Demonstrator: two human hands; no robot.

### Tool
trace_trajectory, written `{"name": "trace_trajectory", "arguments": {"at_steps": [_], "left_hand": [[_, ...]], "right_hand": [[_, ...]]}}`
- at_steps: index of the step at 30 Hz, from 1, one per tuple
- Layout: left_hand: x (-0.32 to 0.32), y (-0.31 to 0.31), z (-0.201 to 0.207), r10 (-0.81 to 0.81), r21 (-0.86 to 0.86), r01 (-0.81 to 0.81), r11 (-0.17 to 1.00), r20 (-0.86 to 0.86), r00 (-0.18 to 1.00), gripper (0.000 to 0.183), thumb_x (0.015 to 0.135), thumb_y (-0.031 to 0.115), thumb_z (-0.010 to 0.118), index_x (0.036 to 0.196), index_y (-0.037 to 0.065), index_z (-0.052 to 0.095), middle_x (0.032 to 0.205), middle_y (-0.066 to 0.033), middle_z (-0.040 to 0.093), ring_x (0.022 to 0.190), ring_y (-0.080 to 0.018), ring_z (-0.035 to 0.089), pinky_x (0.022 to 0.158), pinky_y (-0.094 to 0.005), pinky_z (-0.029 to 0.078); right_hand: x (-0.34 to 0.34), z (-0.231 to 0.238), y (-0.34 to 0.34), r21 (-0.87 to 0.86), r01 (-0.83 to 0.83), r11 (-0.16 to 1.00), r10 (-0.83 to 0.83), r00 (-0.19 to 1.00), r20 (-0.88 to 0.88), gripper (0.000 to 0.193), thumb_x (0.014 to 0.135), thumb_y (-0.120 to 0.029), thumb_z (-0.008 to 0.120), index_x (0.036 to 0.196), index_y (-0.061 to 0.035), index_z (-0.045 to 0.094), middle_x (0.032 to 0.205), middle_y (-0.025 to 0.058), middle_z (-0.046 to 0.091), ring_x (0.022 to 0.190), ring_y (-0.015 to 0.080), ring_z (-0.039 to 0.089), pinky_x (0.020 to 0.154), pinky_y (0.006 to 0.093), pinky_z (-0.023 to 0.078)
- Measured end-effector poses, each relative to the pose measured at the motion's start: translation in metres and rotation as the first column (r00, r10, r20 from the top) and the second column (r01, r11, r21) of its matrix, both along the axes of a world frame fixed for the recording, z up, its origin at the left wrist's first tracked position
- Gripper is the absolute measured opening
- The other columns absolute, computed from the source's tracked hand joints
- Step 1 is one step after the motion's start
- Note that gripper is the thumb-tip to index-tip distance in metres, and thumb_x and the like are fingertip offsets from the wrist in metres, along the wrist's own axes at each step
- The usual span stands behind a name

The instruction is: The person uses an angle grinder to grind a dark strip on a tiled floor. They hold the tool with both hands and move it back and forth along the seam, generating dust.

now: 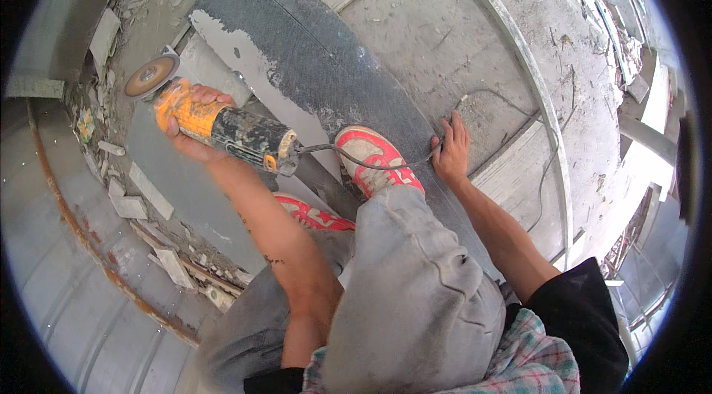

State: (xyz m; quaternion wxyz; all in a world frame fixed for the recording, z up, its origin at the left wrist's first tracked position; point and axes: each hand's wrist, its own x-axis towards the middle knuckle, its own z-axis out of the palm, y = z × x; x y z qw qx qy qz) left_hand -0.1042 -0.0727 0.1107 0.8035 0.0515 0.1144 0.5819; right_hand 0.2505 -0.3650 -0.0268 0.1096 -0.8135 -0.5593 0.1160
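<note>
My left hand (194,123) is wrapped round the yellow and black body of an angle grinder (248,134). The grinder's brown disc (152,77) points to the far left, raised above the pale pieces below. From its back end a black power cord (326,148) runs right, across my shoe, into my right hand (452,148). That hand is closed on the cord by the dark slab's right edge; the cord comes out again beyond the fingertips. The long dark grey slab (304,34), partly coated with pale dust, lies under my red and white shoe (371,160).
A second grey slab (178,179) lies left of my feet. Broken strips and rubble (130,205) line the left side, beside a corrugated metal sheet (81,283). A long pale bar (512,31) curves across the dusty floor at right, with the cord passing near it.
</note>
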Motion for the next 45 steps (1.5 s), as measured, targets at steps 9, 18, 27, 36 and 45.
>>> {"name": "trace_trajectory", "arguments": {"at_steps": [9, 18, 27, 36, 45], "left_hand": [[0.0, -0.003, 0.002, -0.002, 0.057, 0.004, 0.998, -0.03, 1.0, 0.059, 0.072, 0.036, 0.066, 0.113, 0.001, 0.044, 0.097, -0.0093, 0.05, 0.092, -0.0248, 0.051, 0.087, -0.0446, 0.041], [-0.026, 0.004, -0.043, -0.029, 0.026, 0.034, 0.999, -0.152, 0.988, 0.06, 0.071, 0.037, 0.066, 0.113, 0.001, 0.044, 0.097, -0.0091, 0.051, 0.09, -0.0252, 0.052, 0.086, -0.0441, 0.041], [0.024, -0.028, -0.052, 0.058, -0.095, -0.102, 0.99, -0.386, 0.921, 0.054, 0.071, 0.038, 0.064, 0.109, 0.002, 0.049, 0.09, -0.0133, 0.055, 0.083, -0.0298, 0.056, 0.076, -0.0442, 0.048], [0.098, -0.06, -0.067, -0.011, -0.244, -0.108, 0.964, -0.441, 0.897, 0.04, 0.075, 0.029, 0.06, 0.103, 0.001, 0.053, 0.088, -0.0165, 0.057, 0.079, -0.0308, 0.059, 0.07, -0.0437, 0.051], [0.126, -0.077, -0.09, -0.29, -0.347, 0.09, 0.933, -0.582, 0.759, 0.038, 0.077, 0.024, 0.062, 0.104, -0.001, 0.052, 0.085, -0.0154, 0.061, 0.073, -0.0271, 0.063, 0.066, -0.0402, 0.056]], "right_hand": [[-0.009, 0.002, 0.005, 0.096, 0.029, 0.995, -0.016, 0.991, -0.131, 0.043, 0.086, -0.018, 0.056, 0.125, -0.0013, 0.048, 0.145, 0.0235, 0.033, 0.134, 0.0391, 0.032, 0.11, 0.053, 0.022], [0.034, -0.005, -0.009, 0.128, 0.017, 0.992, -0.017, 1.0, -0.001, 0.025, 0.083, -0.007, 0.061, 0.109, -0.0064, 0.059, 0.137, 0.0156, 0.048, 0.133, 0.0348, 0.038, 0.11, 0.0541, 0.021], [0.081, 0.079, 0.098, 0.221, 0.105, 0.97, -0.069, 0.984, -0.167, 0.033, 0.076, 0.009, 0.056, 0.106, -0.0031, 0.063, 0.11, 0.0133, 0.065, 0.111, 0.0312, 0.058, 0.093, 0.0386, 0.045], [-0.113, 0.127, 0.182, -0.186, -0.353, 0.917, 0.135, 0.713, -0.688, 0.066, 0.062, -0.027, 0.08, 0.113, 0.0036, 0.051, 0.102, 0.027, 0.061, 0.097, 0.042, 0.061, 0.083, 0.0448, 0.051], [-0.099, 0.084, 0.147, -0.197, -0.218, 0.956, -0.007, 0.654, -0.756, 0.064, 0.054, -0.02, 0.079, 0.105, 0.0072, 0.052, 0.09, 0.029, 0.063, 0.089, 0.0438, 0.063, 0.078, 0.0434, 0.051]]}}
